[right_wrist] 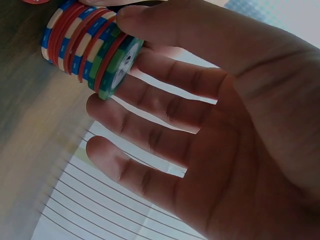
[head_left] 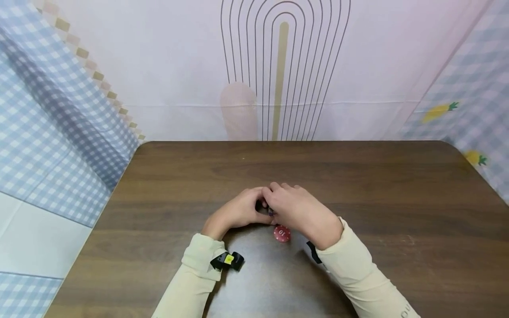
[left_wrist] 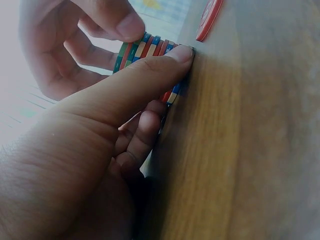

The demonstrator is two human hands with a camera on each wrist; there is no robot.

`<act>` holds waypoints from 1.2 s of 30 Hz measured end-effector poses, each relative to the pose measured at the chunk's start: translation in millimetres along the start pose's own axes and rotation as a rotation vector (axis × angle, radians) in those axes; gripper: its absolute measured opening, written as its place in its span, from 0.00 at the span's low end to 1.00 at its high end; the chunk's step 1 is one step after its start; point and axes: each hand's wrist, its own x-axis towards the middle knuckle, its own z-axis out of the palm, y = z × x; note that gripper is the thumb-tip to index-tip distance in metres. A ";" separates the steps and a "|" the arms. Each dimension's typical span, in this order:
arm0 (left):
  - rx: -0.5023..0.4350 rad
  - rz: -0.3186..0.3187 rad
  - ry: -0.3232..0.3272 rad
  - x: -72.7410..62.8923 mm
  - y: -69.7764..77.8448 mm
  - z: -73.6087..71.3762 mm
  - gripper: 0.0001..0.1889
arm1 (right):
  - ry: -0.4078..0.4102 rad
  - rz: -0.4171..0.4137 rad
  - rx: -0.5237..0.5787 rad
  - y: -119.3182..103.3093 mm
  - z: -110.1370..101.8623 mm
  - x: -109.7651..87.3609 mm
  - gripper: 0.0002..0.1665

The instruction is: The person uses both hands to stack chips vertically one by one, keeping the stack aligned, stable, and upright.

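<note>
A stack of poker chips stands on the wooden table, with blue-and-cream, red and green chips in it and green ones on top. My left hand grips the lower part, its thumb across one side and fingers curled on the other. At the top, my right hand pinches the upper chips between thumb and fingers. From the head view the stack is mostly hidden behind the hands. One loose red chip marked 10 lies flat on the near side of the stack.
The brown table has rounded far corners. Behind it hangs a pale curtain with arch lines, and blue checked cloth hangs at the left. Each wrist wears a black strap.
</note>
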 end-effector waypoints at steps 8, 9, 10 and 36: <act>0.007 -0.011 -0.003 -0.1 -0.7 1.4 0.19 | 0.076 -0.048 -0.016 3.3 4.5 -1.4 0.25; 0.008 -0.013 -0.004 -0.1 -0.1 1.3 0.19 | 0.088 -0.058 -0.021 3.6 4.6 -1.7 0.25; 0.010 -0.013 -0.005 0.0 0.1 1.3 0.19 | 0.101 -0.067 -0.025 4.0 5.2 -2.0 0.25; 0.034 0.037 0.000 -0.7 -3.7 1.4 0.23 | 0.004 -0.019 0.059 6.5 -1.0 -1.4 0.23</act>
